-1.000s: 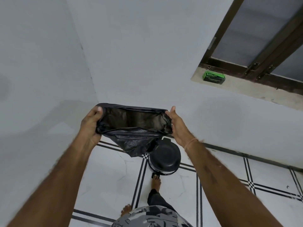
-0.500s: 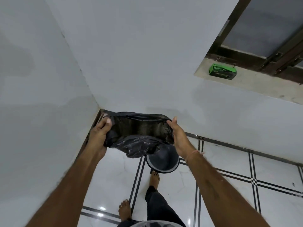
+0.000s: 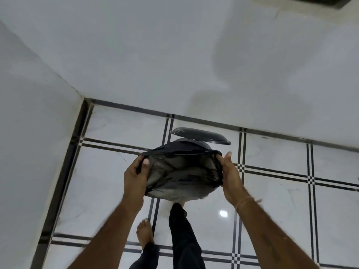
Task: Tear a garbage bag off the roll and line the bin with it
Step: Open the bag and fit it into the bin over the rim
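While both hands' fingers [image 3: 144, 164] grip its mouth, the garbage bag [image 3: 180, 172] hangs open over the bin [image 3: 202, 145].

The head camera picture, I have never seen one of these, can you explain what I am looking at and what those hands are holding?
This one picture comes from a camera worn on a person's head, looking down, so the arms enter from below. There is no machine here, only bare hands. The left hand and the right hand each grip one side of a black garbage bag, stretching its mouth open. Just beyond the bag stands a dark bin on the white tiled floor, its lid raised. The bag mostly hides the bin. The person's bare foot shows below.
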